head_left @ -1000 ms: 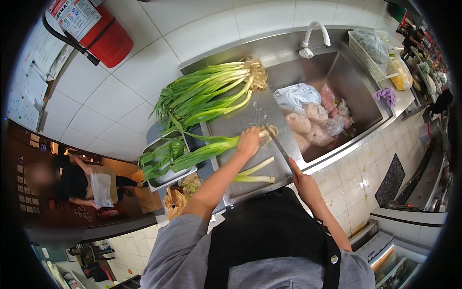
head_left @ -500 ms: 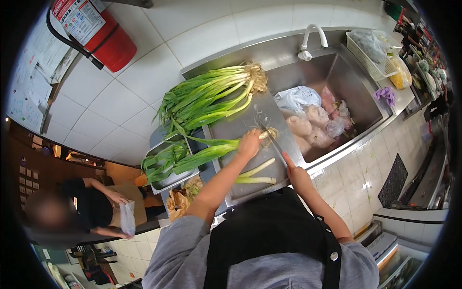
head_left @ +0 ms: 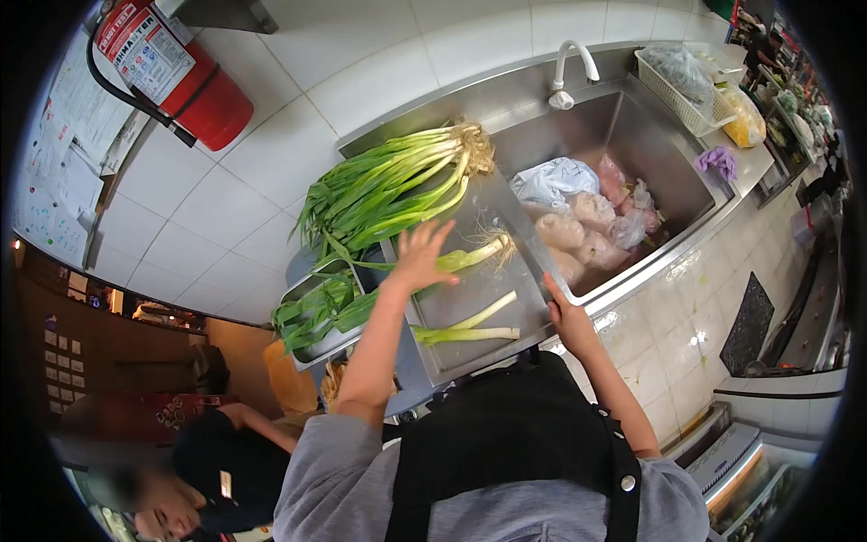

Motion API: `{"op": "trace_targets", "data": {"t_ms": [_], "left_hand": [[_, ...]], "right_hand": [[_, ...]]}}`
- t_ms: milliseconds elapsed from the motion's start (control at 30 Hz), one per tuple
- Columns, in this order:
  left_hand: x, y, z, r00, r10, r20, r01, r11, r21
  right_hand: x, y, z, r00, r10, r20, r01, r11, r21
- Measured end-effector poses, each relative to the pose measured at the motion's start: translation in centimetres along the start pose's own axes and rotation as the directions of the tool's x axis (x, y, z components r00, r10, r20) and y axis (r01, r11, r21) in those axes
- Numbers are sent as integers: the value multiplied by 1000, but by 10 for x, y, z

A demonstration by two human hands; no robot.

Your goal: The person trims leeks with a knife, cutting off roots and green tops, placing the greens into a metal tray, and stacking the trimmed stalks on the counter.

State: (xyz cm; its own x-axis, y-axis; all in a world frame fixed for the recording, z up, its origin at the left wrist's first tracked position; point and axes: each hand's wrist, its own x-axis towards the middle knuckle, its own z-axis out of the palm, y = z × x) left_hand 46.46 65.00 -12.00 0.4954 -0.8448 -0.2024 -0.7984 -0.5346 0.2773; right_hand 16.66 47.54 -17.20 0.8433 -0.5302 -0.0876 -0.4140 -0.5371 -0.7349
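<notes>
My left hand [head_left: 421, 259] is open, fingers spread, over a long green-onion stalk [head_left: 474, 256] whose rooted end points right on the metal board [head_left: 452, 366]. Whether the palm touches the stalk is unclear. At the board's right edge, my right hand [head_left: 567, 318] has its index finger extended and the others curled; the knife cannot be made out there. Two stalks with rootless white ends [head_left: 489, 312] lie nearer my apron. A large rooted bunch [head_left: 397, 185] rests along the board's far side. Green leaves [head_left: 316, 312] fill a metal tray [head_left: 336, 348] on the left.
Right of the board, a sink [head_left: 668, 154] holds several plastic bags [head_left: 591, 212] below a white faucet [head_left: 561, 98]. A basket [head_left: 677, 95] and purple cloth [head_left: 718, 163] sit beyond. A fire extinguisher [head_left: 206, 104] hangs upper left. Another person [head_left: 226, 461] is at lower left.
My left hand has let go of the stalk's root end, moved left and opened. My right hand has shifted slightly right, and the knife has left the roots. The other person has moved closer.
</notes>
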Motion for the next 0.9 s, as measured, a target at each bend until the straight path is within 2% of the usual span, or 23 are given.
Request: {"op": "trace_targets", "data": {"t_ms": [67,100,133,167,233,300,367,400,433,500,533,633,800,900], "left_hand": [[-27,-23,-10,998,-46,40,44,997,62],[-40,-35,-6,993,-102,52,93,984,153],[-49,-44,0,986,-159,58,140,960,241],[-54,-53,7,985,-163,56,145,959,243],[-60,-69,22,996,-84,23,79,983,168],[-60,-79,33,997,-67,-30,72,977,200],[-56,-89,44,991,22,-130,-1,988,157],[-54,-88,47,974,85,-209,-42,978,202],[-50,-86,53,974,77,-212,-34,979,202],[-37,-80,67,970,-31,-242,68,987,147],[-34,-73,71,967,-85,-240,121,983,139],[-28,-59,80,963,-109,-248,134,987,87],[-22,-51,81,955,-223,-198,238,970,54],[-22,-43,80,936,-321,-143,320,947,-34]], "right_hand": [[-6,-12,-11,999,33,12,-33,999,-9],[-8,-16,-14,998,66,22,-66,998,-22],[-9,-17,-14,998,63,24,-62,998,-21],[-11,-16,-13,999,41,14,-41,999,-6],[-13,-18,-11,1000,19,6,-19,1000,11],[-12,-20,-12,1000,11,23,-12,1000,12],[-10,-32,-16,999,-10,33,9,1000,24],[-9,-37,-17,999,-23,38,21,999,34],[-7,-39,-14,999,-29,44,28,999,35],[-3,-46,-10,978,-192,84,190,981,30],[-3,-55,-10,971,-190,148,190,982,10],[-2,-67,7,950,-197,242,209,977,-28],[-4,-71,24,939,-197,282,220,974,-50],[-6,-68,31,936,-153,318,196,974,-109]]}}
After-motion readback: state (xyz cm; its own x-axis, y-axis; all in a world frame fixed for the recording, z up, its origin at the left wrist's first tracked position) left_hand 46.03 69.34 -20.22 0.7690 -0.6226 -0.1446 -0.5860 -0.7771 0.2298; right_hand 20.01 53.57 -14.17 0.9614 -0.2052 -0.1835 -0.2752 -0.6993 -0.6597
